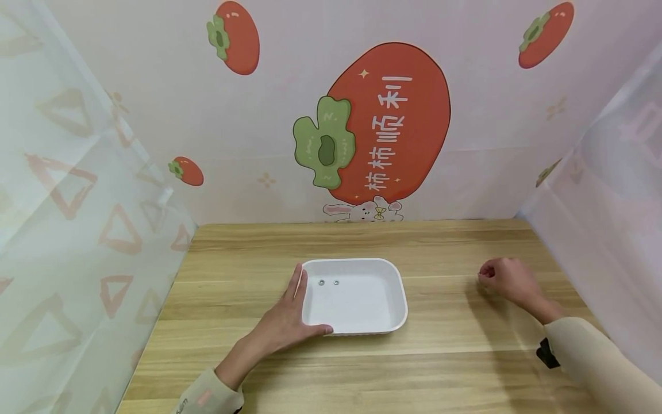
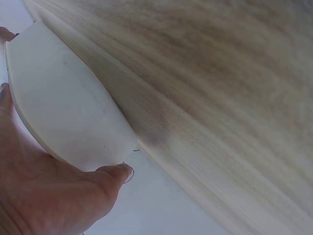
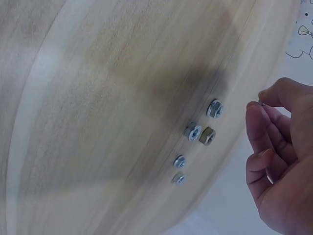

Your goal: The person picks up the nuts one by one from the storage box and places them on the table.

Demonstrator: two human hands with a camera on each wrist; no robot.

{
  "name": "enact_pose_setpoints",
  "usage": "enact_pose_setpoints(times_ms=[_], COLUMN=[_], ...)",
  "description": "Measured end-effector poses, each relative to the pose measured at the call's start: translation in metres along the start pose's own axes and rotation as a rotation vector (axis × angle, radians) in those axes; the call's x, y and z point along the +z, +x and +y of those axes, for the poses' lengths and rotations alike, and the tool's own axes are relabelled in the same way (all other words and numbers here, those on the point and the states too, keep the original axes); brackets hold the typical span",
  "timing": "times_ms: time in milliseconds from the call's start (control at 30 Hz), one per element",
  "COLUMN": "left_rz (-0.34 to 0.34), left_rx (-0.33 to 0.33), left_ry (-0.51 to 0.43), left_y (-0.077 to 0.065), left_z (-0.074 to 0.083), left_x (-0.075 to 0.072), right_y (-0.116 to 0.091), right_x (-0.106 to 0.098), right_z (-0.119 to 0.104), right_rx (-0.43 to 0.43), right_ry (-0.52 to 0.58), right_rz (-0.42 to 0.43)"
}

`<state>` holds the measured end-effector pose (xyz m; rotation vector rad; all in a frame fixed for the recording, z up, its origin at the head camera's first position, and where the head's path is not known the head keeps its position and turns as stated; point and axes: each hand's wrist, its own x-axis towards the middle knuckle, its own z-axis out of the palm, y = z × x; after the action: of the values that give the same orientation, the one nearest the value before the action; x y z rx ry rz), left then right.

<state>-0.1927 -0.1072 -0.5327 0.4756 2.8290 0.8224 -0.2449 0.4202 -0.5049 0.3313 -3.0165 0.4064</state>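
A white rectangular tray (image 1: 357,332) sits on the wooden table, and two small metal nuts (image 1: 321,282) lie near its far left corner. My left hand (image 1: 289,319) holds the tray at its left end, fingers along the left side and thumb on the near rim. Off to the right, my right hand (image 1: 509,282) is raised above the table. Its thumb and index finger pinch a small metal nut (image 3: 260,103), of which only a sliver shows. Several loose flanged nuts (image 3: 193,131) lie on the table beside this hand in the right wrist view; the head view does not show them.
The wooden table (image 1: 439,374) meets a printed cloth backdrop (image 1: 279,115) at the back. Cloth walls stand at the left (image 1: 77,230) and right (image 1: 620,230). A black band (image 1: 547,353) shows at the right sleeve.
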Motion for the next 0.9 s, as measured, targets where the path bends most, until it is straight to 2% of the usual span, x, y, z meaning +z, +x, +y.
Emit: enact_pose_setpoints(times_ms=[467, 900], left_rz=[-0.014, -0.013], left_rx=[-0.014, -0.002], left_ry=[0.015, 0.016], left_y=[-0.0004, 0.0001], left_z=[0.0019, 0.0016], left_x=[-0.0018, -0.0010], right_y=[0.0093, 0.0097], right_x=[0.0054, 0.0070], right_z=[-0.0019, -0.0038], right_rx=[0.047, 0.027], right_ry=[-0.043, -0.064], right_rz=[-0.168, -0.227])
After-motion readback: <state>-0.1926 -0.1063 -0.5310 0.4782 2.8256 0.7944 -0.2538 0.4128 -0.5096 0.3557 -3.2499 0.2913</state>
